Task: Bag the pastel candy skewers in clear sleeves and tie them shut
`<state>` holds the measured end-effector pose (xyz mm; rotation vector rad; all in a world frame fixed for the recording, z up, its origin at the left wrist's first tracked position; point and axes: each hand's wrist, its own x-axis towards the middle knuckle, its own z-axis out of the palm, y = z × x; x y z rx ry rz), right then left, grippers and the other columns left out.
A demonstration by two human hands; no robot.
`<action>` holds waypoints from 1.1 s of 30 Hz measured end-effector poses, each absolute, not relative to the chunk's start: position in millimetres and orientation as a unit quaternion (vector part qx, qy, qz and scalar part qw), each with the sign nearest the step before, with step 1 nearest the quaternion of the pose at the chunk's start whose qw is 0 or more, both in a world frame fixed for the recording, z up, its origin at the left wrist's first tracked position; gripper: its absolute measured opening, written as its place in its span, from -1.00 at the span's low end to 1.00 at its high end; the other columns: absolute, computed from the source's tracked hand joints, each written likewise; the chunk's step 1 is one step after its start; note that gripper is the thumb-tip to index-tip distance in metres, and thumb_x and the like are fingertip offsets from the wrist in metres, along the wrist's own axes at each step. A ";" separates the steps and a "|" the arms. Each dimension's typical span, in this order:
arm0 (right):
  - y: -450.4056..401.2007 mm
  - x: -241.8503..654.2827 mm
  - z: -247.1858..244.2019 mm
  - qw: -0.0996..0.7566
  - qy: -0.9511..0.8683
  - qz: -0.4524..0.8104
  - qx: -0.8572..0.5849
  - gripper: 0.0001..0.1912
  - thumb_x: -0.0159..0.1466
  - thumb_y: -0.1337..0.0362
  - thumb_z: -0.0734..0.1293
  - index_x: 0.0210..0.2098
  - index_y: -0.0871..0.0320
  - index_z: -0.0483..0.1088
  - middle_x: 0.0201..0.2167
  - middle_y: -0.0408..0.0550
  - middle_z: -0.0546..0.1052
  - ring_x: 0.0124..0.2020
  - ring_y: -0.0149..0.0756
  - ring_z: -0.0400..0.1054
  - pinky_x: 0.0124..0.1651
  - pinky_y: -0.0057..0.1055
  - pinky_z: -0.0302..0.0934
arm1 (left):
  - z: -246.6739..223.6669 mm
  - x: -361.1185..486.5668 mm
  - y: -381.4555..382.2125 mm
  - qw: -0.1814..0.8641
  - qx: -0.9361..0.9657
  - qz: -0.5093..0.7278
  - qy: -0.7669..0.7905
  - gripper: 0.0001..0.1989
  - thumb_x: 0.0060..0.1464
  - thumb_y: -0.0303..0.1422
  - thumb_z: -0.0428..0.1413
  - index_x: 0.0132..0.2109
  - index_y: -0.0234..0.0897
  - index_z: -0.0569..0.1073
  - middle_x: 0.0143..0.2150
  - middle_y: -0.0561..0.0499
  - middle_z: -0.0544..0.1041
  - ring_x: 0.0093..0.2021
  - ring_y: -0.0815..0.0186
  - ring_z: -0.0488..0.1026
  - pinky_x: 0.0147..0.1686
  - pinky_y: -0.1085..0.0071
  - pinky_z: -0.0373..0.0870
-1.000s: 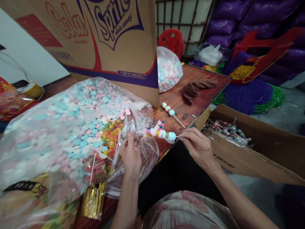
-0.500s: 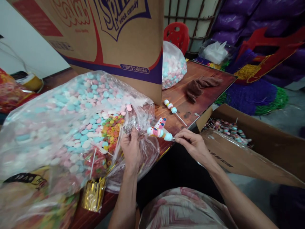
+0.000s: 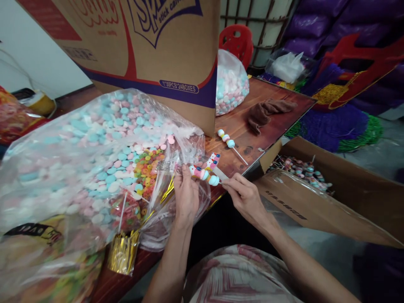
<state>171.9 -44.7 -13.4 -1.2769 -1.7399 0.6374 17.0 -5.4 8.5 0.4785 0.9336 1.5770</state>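
Observation:
Between my hands a candy stick [image 3: 205,174] with white, pink and blue pieces lies in a clear printed wrapper [image 3: 213,160]. My left hand [image 3: 187,193] is closed on the wrapper's left end. My right hand [image 3: 244,195] pinches the stick's lower end, right of the blue piece. Another candy stick [image 3: 226,137] lies on the table behind them. To the left, a big clear bag [image 3: 78,134] holds pastel candies, with small ring candies [image 3: 150,168] at its opening. Gold twist ties [image 3: 123,252] sit in a small bag near the table's front edge.
A large carton [image 3: 151,54] stands on the table [image 3: 265,92], with another candy bag [image 3: 232,82] behind it. A brown cloth [image 3: 268,111] lies at the right. An open cardboard box [image 3: 341,185] of candy sticks is beside the table, near a red chair [image 3: 356,63].
My left hand has moved right, closer to the candy. My right hand and the candy stick have shifted a little left. More of the clear wrapper's right end shows.

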 end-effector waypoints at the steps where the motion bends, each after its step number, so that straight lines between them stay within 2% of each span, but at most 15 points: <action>1: -46.6 169.6 -12.7 0.422 -0.700 0.266 -0.511 -0.79 0.40 0.30 0.22 -0.24 0.12 0.51 -0.45 -0.12 0.32 -0.46 -0.37 0.20 -0.37 -0.39 0.11 | 8.9 19.5 -6.2 0.589 0.203 0.675 0.396 -0.68 0.07 -0.08 0.25 -0.24 -0.25 0.49 -0.25 -0.02 0.59 -0.21 0.31 0.57 -0.08 0.32 0.47; 3: -49.7 165.3 -10.6 0.422 -0.685 0.318 -0.502 -0.78 0.40 0.29 0.22 -0.30 0.13 0.48 -0.46 -0.11 0.34 -0.46 -0.37 0.21 -0.36 -0.40 0.13 | 9.0 22.5 -7.1 0.594 0.201 0.674 0.391 -0.67 0.09 -0.06 0.24 -0.25 -0.25 0.49 -0.24 -0.02 0.60 -0.19 0.31 0.56 -0.07 0.33 0.46; 5: -51.8 161.9 -8.2 0.425 -0.635 0.424 -0.486 -0.78 0.38 0.26 0.24 -0.37 0.14 0.44 -0.50 -0.13 0.36 -0.48 -0.40 0.20 -0.42 -0.44 0.12 | 8.3 23.0 -7.2 0.601 0.206 0.670 0.384 -0.67 0.09 -0.06 0.23 -0.24 -0.26 0.50 -0.22 -0.04 0.60 -0.19 0.31 0.56 -0.08 0.35 0.46; 7: -52.2 160.0 -6.5 0.416 -0.542 0.561 -0.467 -0.78 0.34 0.20 0.29 -0.39 0.16 0.43 -0.56 -0.18 0.32 -0.59 -0.47 0.09 -0.56 -0.49 -0.02 | 7.4 21.6 -6.9 0.614 0.214 0.660 0.376 -0.66 0.11 -0.04 0.22 -0.25 -0.26 0.52 -0.23 -0.06 0.60 -0.21 0.30 0.56 -0.13 0.35 0.47; 9: -51.3 159.5 -6.0 0.403 -0.441 0.670 -0.442 -0.78 0.27 0.15 0.35 -0.38 0.19 0.45 -0.61 -0.24 0.28 -0.67 -0.55 -0.08 -0.63 -0.52 -0.24 | 6.3 19.3 -6.7 0.625 0.218 0.649 0.374 -0.65 0.11 -0.03 0.21 -0.28 -0.26 0.53 -0.27 -0.05 0.59 -0.25 0.30 0.55 -0.19 0.37 0.48; 12: -49.6 158.9 -6.8 0.402 -0.374 0.722 -0.420 -0.77 0.19 0.14 0.41 -0.38 0.22 0.46 -0.62 -0.24 0.29 -0.69 -0.59 -0.14 -0.64 -0.51 -0.35 | 3.5 16.1 -7.0 0.630 0.227 0.634 0.386 -0.66 0.12 -0.06 0.21 -0.31 -0.28 0.53 -0.30 -0.04 0.58 -0.29 0.33 0.53 -0.21 0.39 0.47; 15: -50.1 156.2 -8.3 0.418 -0.443 0.651 -0.452 -0.79 0.27 0.17 0.35 -0.37 0.20 0.46 -0.59 -0.22 0.31 -0.66 -0.55 -0.04 -0.62 -0.51 -0.20 | 0.3 14.0 -7.4 0.642 0.237 0.614 0.392 -0.67 0.13 -0.10 0.21 -0.34 -0.31 0.53 -0.33 -0.04 0.56 -0.31 0.34 0.51 -0.19 0.38 0.46; 17: -51.8 153.5 -10.2 0.441 -0.544 0.532 -0.476 -0.80 0.33 0.23 0.29 -0.38 0.18 0.44 -0.54 -0.17 0.35 -0.57 -0.47 0.13 -0.52 -0.47 0.04 | -0.8 13.4 -7.7 0.648 0.234 0.609 0.394 -0.70 0.12 -0.13 0.23 -0.35 -0.31 0.52 -0.34 -0.04 0.56 -0.31 0.35 0.51 -0.19 0.40 0.45; 19: -54.1 151.0 -13.0 0.448 -0.649 0.390 -0.475 -0.80 0.38 0.30 0.24 -0.36 0.15 0.43 -0.47 -0.11 0.39 -0.45 -0.38 0.25 -0.35 -0.41 0.18 | -0.6 13.4 -8.2 0.654 0.224 0.603 0.398 -0.71 0.10 -0.15 0.25 -0.35 -0.31 0.51 -0.35 -0.03 0.56 -0.31 0.35 0.50 -0.23 0.43 0.44; 22: -57.8 148.6 -17.8 0.418 -0.757 0.213 -0.455 -0.79 0.41 0.38 0.17 -0.27 0.14 0.42 -0.45 -0.08 0.39 -0.44 -0.35 0.25 -0.35 -0.41 0.18 | 0.8 14.4 -8.9 0.668 0.199 0.594 0.400 -0.72 0.08 -0.16 0.27 -0.33 -0.32 0.51 -0.36 -0.03 0.56 -0.35 0.38 0.49 -0.31 0.48 0.42; 25: -60.4 146.9 -21.8 0.389 -0.795 0.100 -0.454 -0.77 0.40 0.43 0.15 -0.27 0.14 0.42 -0.49 -0.10 0.34 -0.51 -0.36 0.20 -0.41 -0.42 0.15 | 1.5 17.2 -9.0 0.676 0.173 0.594 0.400 -0.72 0.07 -0.18 0.28 -0.34 -0.33 0.50 -0.36 -0.03 0.56 -0.38 0.39 0.50 -0.35 0.49 0.40; 29: -58.9 143.8 -28.5 0.377 -0.799 0.055 -0.466 -0.74 0.41 0.43 0.15 -0.29 0.13 0.43 -0.51 -0.09 0.34 -0.51 -0.35 0.21 -0.39 -0.41 0.17 | 1.0 20.3 -9.5 0.676 0.177 0.589 0.405 -0.74 0.05 -0.20 0.29 -0.34 -0.31 0.48 -0.37 -0.02 0.57 -0.31 0.33 0.55 -0.25 0.43 0.44; 33: -53.5 143.8 -33.9 0.419 -0.766 0.118 -0.472 -0.77 0.42 0.40 0.15 -0.25 0.12 0.43 -0.46 -0.06 0.40 -0.46 -0.34 0.28 -0.33 -0.40 0.23 | 2.9 13.5 -12.1 0.710 0.212 0.545 0.394 -0.73 0.03 -0.19 0.30 -0.31 -0.32 0.50 -0.32 -0.07 0.60 -0.23 0.24 0.57 -0.18 0.34 0.46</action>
